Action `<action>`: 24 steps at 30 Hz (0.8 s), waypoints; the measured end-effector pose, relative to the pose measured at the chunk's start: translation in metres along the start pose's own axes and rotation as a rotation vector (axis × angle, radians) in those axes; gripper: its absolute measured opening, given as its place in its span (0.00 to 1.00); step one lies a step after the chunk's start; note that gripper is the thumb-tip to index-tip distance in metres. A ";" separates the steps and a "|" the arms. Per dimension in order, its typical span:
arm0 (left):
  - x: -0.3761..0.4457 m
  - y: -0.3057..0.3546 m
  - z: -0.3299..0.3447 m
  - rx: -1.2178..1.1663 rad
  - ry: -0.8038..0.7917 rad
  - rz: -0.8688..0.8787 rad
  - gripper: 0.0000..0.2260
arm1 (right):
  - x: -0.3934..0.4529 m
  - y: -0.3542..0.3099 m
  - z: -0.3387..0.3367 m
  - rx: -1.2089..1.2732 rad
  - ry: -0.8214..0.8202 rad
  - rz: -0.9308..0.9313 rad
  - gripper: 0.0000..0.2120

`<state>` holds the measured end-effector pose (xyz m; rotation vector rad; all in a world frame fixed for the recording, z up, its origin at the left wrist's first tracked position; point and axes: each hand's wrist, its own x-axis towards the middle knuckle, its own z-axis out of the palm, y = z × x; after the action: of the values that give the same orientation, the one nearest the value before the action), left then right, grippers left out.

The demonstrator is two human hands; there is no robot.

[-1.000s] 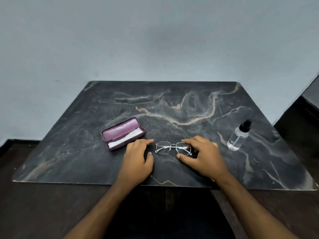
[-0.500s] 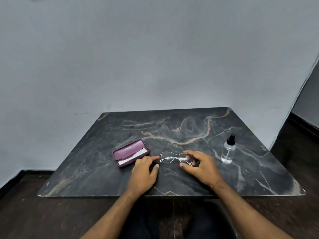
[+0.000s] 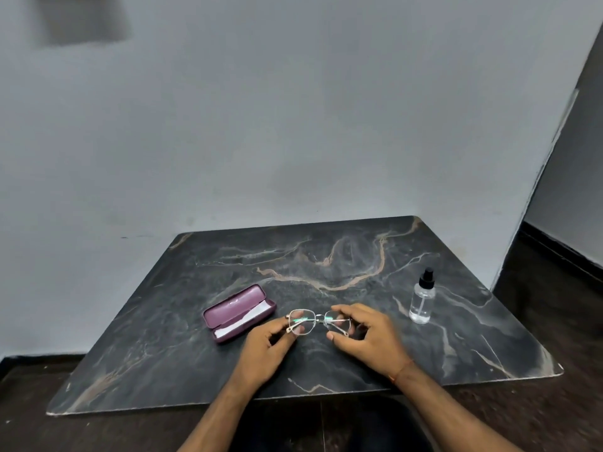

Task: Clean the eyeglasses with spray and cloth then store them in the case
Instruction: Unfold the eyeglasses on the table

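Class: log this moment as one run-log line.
stage: pickup | left hand + right hand: gripping eyeglasses | case: open | spray bottle: untouched

left hand (image 3: 266,349), right hand (image 3: 368,337), fingers pinched

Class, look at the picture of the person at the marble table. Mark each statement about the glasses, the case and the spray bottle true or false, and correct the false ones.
1. Both hands hold the eyeglasses. True: the left hand has a grip on one end, the right hand on the other.
2. The case is closed. False: its lid stands open, with a white cloth lying inside.
3. The spray bottle stands upright to the right of the right hand. True.
4. The right hand is holding the spray bottle. False: the bottle stands apart, untouched, on the table.
5. The case lies to the right of the glasses. False: it lies to their left.
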<state>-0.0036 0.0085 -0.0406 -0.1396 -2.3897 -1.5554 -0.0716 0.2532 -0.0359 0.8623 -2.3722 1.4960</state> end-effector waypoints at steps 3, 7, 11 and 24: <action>0.001 -0.003 0.000 -0.043 0.047 0.001 0.13 | 0.002 -0.002 0.001 -0.003 -0.003 -0.031 0.23; -0.003 -0.002 -0.001 -0.070 0.113 0.016 0.14 | 0.003 -0.007 0.002 -0.022 -0.006 -0.065 0.23; -0.004 -0.003 -0.002 -0.067 0.140 0.063 0.14 | 0.007 -0.015 -0.001 -0.019 -0.026 -0.096 0.24; -0.014 0.005 0.003 -0.015 0.226 0.116 0.19 | 0.007 -0.028 -0.011 -0.024 -0.042 -0.143 0.25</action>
<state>0.0106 0.0146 -0.0413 -0.0973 -2.1574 -1.4535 -0.0633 0.2518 -0.0065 1.0438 -2.2982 1.4042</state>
